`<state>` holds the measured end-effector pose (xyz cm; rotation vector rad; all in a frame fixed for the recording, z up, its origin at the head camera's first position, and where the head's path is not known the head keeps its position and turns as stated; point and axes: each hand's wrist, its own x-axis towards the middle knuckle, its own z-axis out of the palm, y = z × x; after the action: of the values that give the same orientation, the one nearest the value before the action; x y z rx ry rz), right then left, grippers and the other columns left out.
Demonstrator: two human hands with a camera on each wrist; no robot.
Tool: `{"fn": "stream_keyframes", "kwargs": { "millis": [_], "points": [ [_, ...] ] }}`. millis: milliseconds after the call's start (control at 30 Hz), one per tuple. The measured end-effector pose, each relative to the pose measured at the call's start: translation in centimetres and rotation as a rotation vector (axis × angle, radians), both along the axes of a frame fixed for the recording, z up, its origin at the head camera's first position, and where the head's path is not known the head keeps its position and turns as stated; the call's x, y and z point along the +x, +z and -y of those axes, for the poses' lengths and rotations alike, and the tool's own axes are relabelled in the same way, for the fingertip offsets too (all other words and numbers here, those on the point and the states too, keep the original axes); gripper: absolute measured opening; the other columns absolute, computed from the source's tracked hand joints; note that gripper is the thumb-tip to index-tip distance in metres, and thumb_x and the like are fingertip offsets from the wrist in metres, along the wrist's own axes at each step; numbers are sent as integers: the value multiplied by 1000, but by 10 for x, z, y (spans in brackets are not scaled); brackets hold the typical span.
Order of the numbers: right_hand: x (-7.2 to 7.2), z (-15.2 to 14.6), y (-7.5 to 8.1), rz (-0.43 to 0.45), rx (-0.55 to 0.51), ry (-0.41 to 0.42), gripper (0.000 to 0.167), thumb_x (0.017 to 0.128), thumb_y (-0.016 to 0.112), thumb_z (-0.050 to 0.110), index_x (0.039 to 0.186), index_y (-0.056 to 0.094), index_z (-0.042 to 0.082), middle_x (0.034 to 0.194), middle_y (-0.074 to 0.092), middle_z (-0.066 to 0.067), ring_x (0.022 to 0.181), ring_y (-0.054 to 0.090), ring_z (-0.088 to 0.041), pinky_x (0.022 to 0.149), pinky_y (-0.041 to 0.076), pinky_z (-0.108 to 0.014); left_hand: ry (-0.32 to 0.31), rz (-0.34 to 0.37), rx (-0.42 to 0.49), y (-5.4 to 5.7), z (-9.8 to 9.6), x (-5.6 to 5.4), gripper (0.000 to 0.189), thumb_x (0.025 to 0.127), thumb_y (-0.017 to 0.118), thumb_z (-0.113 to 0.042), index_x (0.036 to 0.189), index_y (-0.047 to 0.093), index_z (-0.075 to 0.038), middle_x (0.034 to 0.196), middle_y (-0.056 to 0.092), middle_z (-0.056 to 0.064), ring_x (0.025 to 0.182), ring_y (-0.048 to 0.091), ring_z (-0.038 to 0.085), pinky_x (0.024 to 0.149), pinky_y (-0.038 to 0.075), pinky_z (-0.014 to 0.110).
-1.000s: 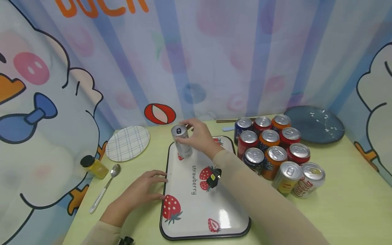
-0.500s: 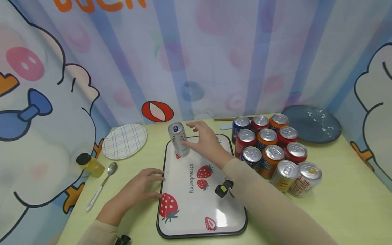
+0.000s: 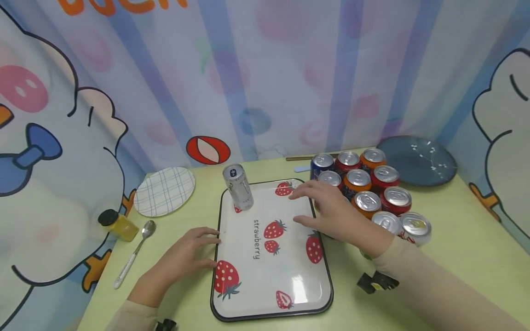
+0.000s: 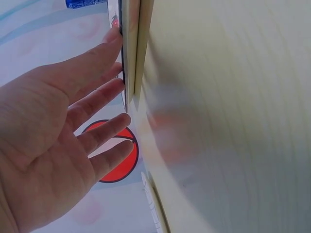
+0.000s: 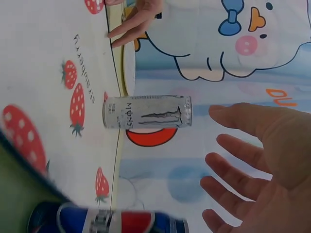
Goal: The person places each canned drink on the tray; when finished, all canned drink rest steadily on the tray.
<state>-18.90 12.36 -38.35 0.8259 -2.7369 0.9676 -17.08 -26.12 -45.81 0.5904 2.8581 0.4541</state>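
Observation:
A white-silver Monster can (image 3: 239, 187) stands upright at the far left corner of the strawberry-printed tray (image 3: 265, 280); no hand touches it. My left hand (image 3: 182, 257) rests against the tray's left edge, its fingers (image 4: 104, 131) spread and relaxed. Over the tray's right edge hovers my right hand (image 3: 331, 214), fingers apart and nothing between them. It is near the group of drink cans, partly covering some of them. From the right wrist, the Monster can (image 5: 148, 111) shows beyond the fingertips, and a blue Pepsi can (image 5: 112, 221) lies nearer.
Several cans, among them an orange one (image 3: 357, 182) and a red one (image 3: 396, 200), stand packed right of the tray. Behind them is a dark plate (image 3: 414, 161). At left are a checked plate (image 3: 164, 191), a yellow jar with black lid (image 3: 119, 225) and a spoon (image 3: 134, 255).
My right hand has let go of the Monster can and moved right, toward the group of cans. The can stays standing on the tray. My left hand keeps its place at the tray's edge.

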Motion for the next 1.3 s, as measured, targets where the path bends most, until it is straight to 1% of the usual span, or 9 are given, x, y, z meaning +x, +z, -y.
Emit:
{"fn": "stream_keyframes", "kwargs": {
  "millis": [100, 233, 333, 467, 667, 767, 967, 1167, 1300],
  "points": [
    [12, -23, 2, -12, 32, 26, 40, 85, 86, 22, 123, 72, 16, 130, 68, -3, 113, 63, -23, 96, 56, -49, -5, -5, 8, 1, 0, 0, 54, 79, 91, -31, 128, 73, -15, 145, 61, 6, 143, 47, 38, 120, 41, 57],
    [25, -53, 6, 14, 77, 64, 41, 84, 87, 24, 122, 72, 20, 133, 66, 1, 126, 60, -22, 104, 54, -52, -5, -10, 18, 3, 0, 1, 54, 78, 91, -30, 128, 74, -15, 144, 61, 7, 145, 43, 41, 121, 38, 60],
    [31, -76, 8, -1, 99, 85, 42, 82, 89, 22, 121, 72, 20, 131, 66, 3, 124, 60, -21, 98, 58, -49, -5, -11, 20, 3, -1, 1, 54, 78, 91, -31, 128, 74, -15, 144, 61, 7, 146, 43, 42, 121, 38, 60],
    [36, -104, 8, -67, 130, 77, 46, 78, 92, 22, 120, 73, 21, 128, 66, 6, 118, 62, -18, 90, 60, -46, 3, -10, 20, 2, -1, 2, 54, 79, 90, -31, 128, 73, -15, 145, 61, 6, 146, 42, 41, 121, 38, 60],
    [41, -136, 4, -108, 157, 23, 52, 75, 94, 30, 122, 71, 28, 127, 66, 10, 118, 60, -11, 91, 60, -41, -6, -14, 20, 4, 0, 3, 53, 78, 91, -30, 126, 74, -15, 143, 61, 7, 145, 43, 42, 120, 40, 60],
    [42, -148, 2, -115, 164, 13, 55, 74, 95, 33, 123, 70, 30, 124, 66, 13, 114, 58, -4, 87, 61, -35, -5, -12, 27, 4, 0, 3, 53, 79, 91, -29, 127, 74, -14, 143, 61, 7, 145, 44, 42, 120, 39, 60],
    [43, -162, -7, -52, 160, 12, 65, 70, 97, 34, 127, 67, 26, 122, 69, 12, 108, 62, -1, 82, 62, -32, -3, -9, 30, 3, 0, 4, 53, 79, 90, -30, 127, 74, -14, 144, 61, 7, 145, 44, 42, 120, 39, 60],
    [42, -168, -13, -28, 165, -32, 64, 66, 99, 34, 123, 69, 27, 118, 71, 12, 108, 64, -10, 88, 59, -46, 3, -14, 26, 1, 1, 4, 54, 79, 90, -31, 128, 74, -15, 145, 61, 7, 145, 43, 41, 120, 39, 60],
    [41, -166, -14, -53, 148, -41, 62, 63, 101, 32, 117, 70, 31, 113, 71, 16, 105, 63, -9, 86, 58, -43, -5, -23, 33, -1, 2, 3, 54, 79, 90, -29, 128, 73, -14, 145, 60, 7, 145, 44, 41, 121, 39, 60]
  ]
}}
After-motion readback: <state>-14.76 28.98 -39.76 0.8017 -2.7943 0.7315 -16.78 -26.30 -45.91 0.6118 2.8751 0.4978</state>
